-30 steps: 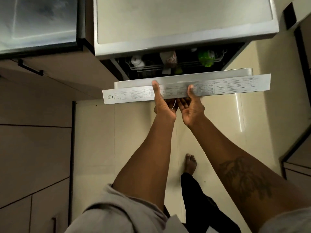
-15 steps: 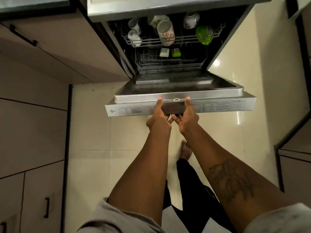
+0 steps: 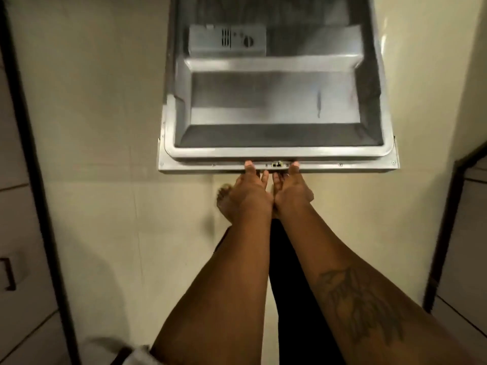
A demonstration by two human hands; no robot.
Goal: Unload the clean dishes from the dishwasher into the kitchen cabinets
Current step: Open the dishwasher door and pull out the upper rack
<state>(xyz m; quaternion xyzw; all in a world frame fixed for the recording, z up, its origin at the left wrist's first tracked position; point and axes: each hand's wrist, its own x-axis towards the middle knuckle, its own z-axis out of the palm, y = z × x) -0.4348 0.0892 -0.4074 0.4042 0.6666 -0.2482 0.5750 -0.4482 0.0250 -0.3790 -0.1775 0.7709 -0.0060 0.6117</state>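
Head view: the dishwasher door (image 3: pixel 274 101) is dropped flat, gripped at its front edge by the left hand (image 3: pixel 247 193) and right hand (image 3: pixel 291 192), thumbs on top, fingers curled under. No dishes are seen here; unloading hasn't really been started.

Head camera looks steeply down, near dishwasher door (image 3: pixel 276 101).

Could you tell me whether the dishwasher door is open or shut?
Open: the dishwasher door lies lowered, inner liner facing up, both hands on its front edge.
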